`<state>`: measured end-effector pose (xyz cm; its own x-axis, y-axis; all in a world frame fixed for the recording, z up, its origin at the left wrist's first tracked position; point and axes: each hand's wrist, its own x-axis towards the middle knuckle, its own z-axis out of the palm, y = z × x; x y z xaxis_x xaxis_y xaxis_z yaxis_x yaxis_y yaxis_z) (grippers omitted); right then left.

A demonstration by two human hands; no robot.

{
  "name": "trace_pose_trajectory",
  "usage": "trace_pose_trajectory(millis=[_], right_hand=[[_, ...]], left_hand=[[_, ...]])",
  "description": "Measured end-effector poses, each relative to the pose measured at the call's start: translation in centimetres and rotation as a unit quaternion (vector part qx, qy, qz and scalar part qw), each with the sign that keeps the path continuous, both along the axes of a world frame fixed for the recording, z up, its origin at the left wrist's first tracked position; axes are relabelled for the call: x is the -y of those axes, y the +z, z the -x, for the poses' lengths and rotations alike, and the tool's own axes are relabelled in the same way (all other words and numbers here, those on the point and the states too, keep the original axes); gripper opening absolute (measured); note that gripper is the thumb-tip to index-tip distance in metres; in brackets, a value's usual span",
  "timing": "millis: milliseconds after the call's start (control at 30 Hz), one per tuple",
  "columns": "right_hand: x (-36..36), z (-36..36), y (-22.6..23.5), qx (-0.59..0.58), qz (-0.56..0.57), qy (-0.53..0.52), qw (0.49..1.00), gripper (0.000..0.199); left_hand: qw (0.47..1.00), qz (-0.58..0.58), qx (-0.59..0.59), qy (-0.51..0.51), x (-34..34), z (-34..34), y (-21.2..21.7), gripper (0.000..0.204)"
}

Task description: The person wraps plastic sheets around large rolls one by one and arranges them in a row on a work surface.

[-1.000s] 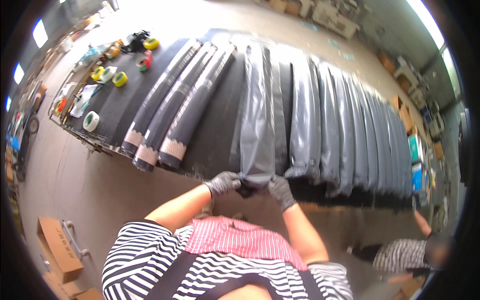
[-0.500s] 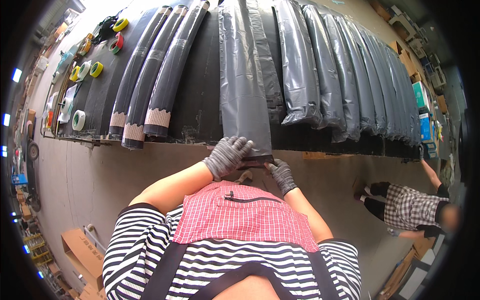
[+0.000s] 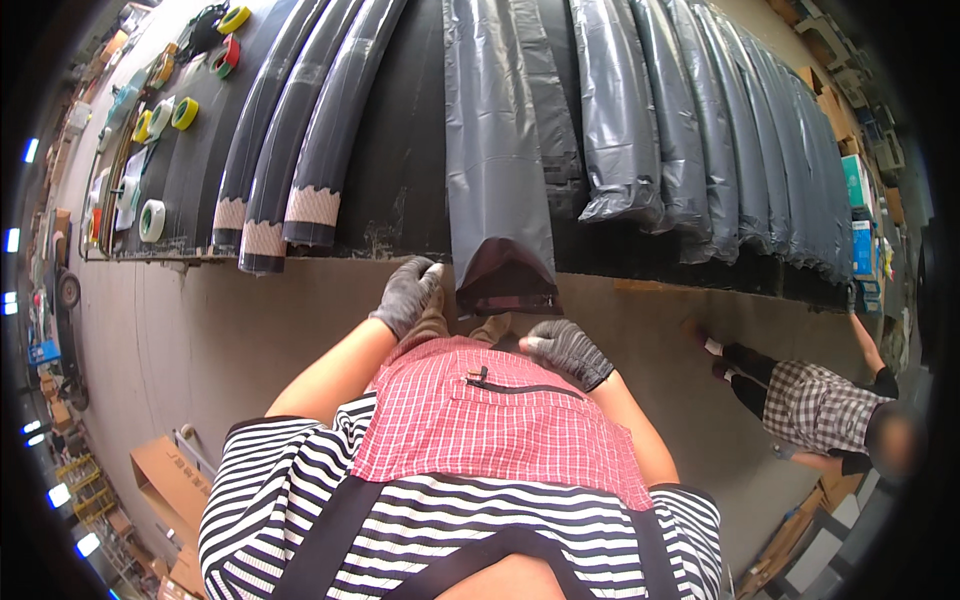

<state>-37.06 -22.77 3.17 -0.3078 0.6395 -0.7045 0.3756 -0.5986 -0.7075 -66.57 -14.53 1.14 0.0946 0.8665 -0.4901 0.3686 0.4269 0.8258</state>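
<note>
A long grey plastic sleeve bag lies lengthwise over the black table, its near end hanging past the front edge. The mouth of the bag gapes, showing a dark inside. My left hand, in a grey knitted glove, is beside the bag's left edge and apart from it, fingers loosely bent and nothing seen in them. Below and right of the mouth, my right hand, gloved alike, is closed in front of the apron, holding nothing visible. Left of the bag lie three dark rolls in clear wrap with pale patterned ends.
Several grey bagged rolls line the table's right side. Tape rolls sit at its left end. A person in a checked apron stands at the right, a hand near the table edge. A cardboard box is on the floor, lower left.
Both hands have let go of the bag's near end. The left moved left, the right came down toward the apron. The bag mouth, nearly flat before, now gapes. The view shifted slightly.
</note>
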Motion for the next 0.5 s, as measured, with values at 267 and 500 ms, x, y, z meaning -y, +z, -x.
trace_pose_trajectory(millis=[267, 500], right_hand=[[-4.9, 8.2, -2.8, 0.156, -0.471, 0.132, 0.858, 0.019], [-5.3, 9.9, -3.7, 0.179, -0.513, 0.198, 0.816, 0.018]], left_hand=[[0.950, 0.230, 0.213, 0.016, -0.1, 0.1, -5.1, 0.019], [0.940, 0.245, 0.236, 0.038, -0.3, 0.0, -5.2, 0.017]])
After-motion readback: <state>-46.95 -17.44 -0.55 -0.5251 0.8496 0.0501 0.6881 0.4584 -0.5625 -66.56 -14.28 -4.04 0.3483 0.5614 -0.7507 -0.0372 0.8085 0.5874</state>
